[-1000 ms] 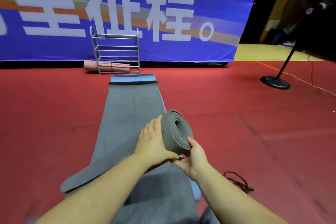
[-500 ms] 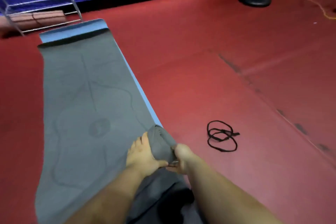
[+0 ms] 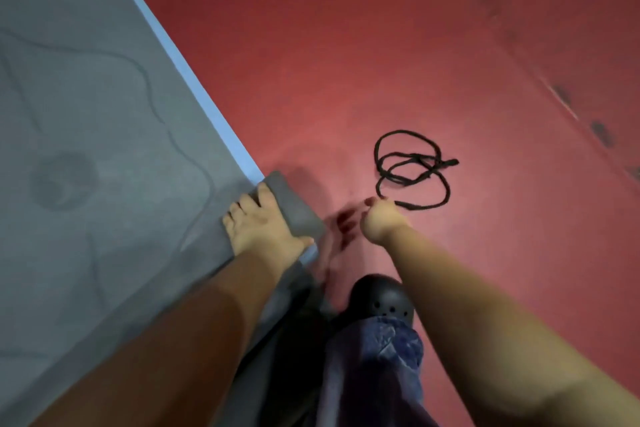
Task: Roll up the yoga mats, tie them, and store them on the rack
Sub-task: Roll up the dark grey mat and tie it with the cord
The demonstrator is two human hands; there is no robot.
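Observation:
A grey yoga mat lies flat on top of a blue mat, of which only a thin edge shows. Its near end is rolled into a grey roll. My left hand lies over the roll, fingers draped across the top and thumb on the near side, holding it down. A black cord lies in loose loops on the red floor to the right. My right hand reaches to the cord's near end; its fingers are hidden and blurred.
Red carpet floor spreads to the right and ahead. My black perforated shoe and blue trouser leg are just below my hands, beside the mat's near corner.
The view has tipped down, so the rack and banner are out of sight. My right hand has left the roll and moved right to the black cord. My left hand stays on the roll.

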